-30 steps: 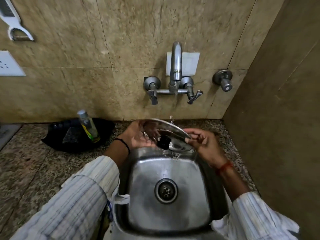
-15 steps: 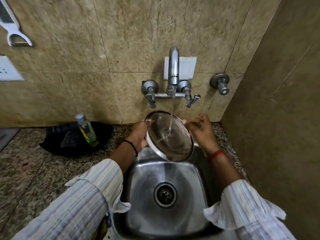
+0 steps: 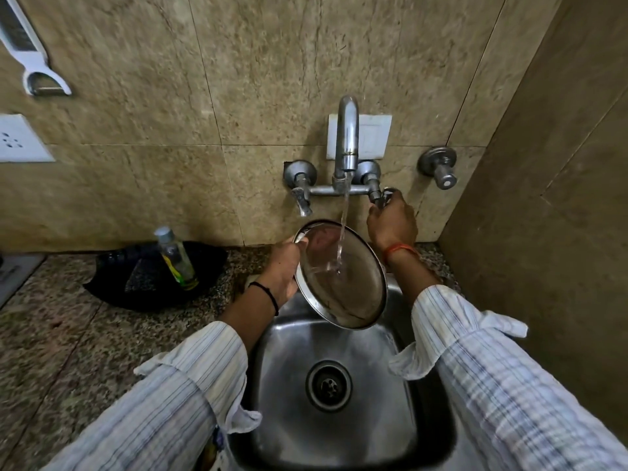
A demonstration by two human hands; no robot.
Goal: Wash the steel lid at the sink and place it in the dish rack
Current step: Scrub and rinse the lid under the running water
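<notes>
Rinse | steel lid (image 3: 343, 277) tilted under the tap (image 3: 346, 137), above the sink (image 3: 339, 433), so water sheets off | left hand (image 3: 283, 266) grip clenched on lid rim | right hand (image 3: 390, 222) grip closed on tap's right handle (image 3: 382, 197), likely adjusting flow

Dim, warm light falls from above. Soft glare sits on the steel sink (image 3: 339, 433) wall. The wide lens bows the frame's edges, and the sleeves (image 3: 163, 413) look slightly blurred, perhaps from motion.
</notes>
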